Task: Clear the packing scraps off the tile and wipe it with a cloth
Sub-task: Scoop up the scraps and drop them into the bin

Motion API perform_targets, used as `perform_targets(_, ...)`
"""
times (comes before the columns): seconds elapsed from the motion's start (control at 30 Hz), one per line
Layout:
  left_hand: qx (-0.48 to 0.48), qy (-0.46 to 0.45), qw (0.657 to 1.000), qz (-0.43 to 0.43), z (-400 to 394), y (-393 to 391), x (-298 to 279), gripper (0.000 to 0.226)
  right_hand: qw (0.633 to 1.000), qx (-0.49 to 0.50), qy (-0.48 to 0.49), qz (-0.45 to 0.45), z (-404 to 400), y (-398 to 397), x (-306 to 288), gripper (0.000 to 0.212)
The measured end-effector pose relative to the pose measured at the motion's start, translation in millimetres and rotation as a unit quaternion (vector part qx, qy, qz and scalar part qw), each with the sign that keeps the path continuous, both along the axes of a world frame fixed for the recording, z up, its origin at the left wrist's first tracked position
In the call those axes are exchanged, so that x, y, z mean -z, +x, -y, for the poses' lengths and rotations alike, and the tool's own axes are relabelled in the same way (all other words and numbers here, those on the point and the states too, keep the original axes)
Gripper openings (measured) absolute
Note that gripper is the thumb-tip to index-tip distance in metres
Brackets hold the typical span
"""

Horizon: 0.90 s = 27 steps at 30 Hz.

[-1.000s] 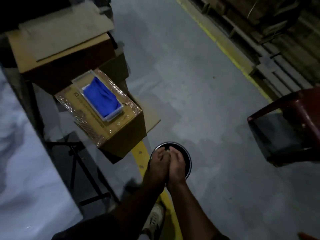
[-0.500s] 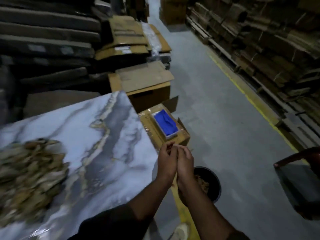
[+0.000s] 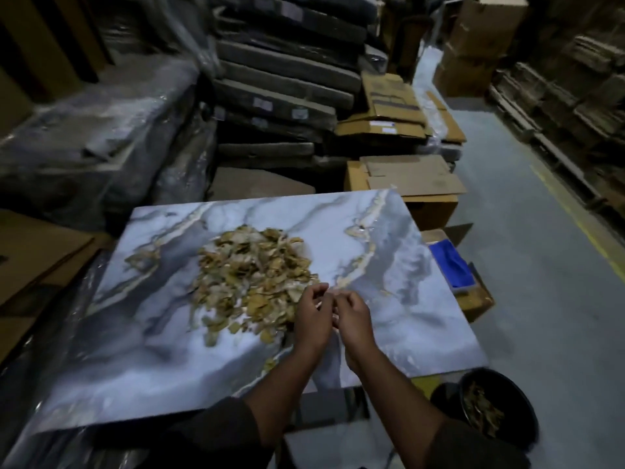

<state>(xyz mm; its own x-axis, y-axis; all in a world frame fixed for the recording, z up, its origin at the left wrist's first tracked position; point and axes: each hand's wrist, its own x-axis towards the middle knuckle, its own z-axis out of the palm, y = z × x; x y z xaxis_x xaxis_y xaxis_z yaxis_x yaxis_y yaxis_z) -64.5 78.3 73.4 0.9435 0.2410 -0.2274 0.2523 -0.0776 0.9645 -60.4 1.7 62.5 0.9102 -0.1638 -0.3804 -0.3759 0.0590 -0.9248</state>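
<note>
A large marbled blue-grey tile point(image 3: 162, 360) lies flat in front of me. A heap of tan packing scraps point(image 3: 252, 275) covers its middle. My left hand point(image 3: 313, 316) and my right hand point(image 3: 355, 321) hover side by side just right of the heap's near edge, fingers loosely curled, with nothing visibly in them. A black bucket point(image 3: 527, 424) with some scraps inside stands on the floor at the tile's near right corner. A blue cloth point(image 3: 451, 265) lies in a tray on a carton right of the tile.
Cardboard boxes point(image 3: 416, 184) stand behind the tile, with stacked wrapped slabs point(image 3: 287, 82) farther back. Plastic-wrapped goods point(image 3: 91, 143) are at the left. A grey floor aisle with a yellow line point(image 3: 581, 228) runs along the right, beside pallets of cardboard.
My view swung left from the bucket on the floor to the tile. Both hands rose from over the bucket and moved to the scrap heap's edge.
</note>
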Motion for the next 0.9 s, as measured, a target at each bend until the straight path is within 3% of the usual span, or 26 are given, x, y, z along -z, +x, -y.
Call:
perform_targets(0.33, -0.100, 0.017, 0.995, -0.005, -95, 4, 13, 0.013, 0.987, -0.117, -0.105, 0.035, -84, 22, 4, 0.009)
perform_targets(0.57, -0.122, 0.057, 0.991, -0.009, -142, 51, 21, 0.021, 0.939, -0.183, -0.259, 0.132, -107, 84, 18, 0.019)
perform_targets(0.8, -0.126, 0.049, 0.991, -0.022, -170, 102, 27, 0.025, 0.864, -0.260, -0.375, 0.214, -124, 166, 29, 0.062)
perform_targets(0.9, -0.132, 0.037, 0.990, -0.027, -176, 112, 31, 0.028, 0.823, -0.318, -0.422, 0.208, -131, 198, 37, 0.086)
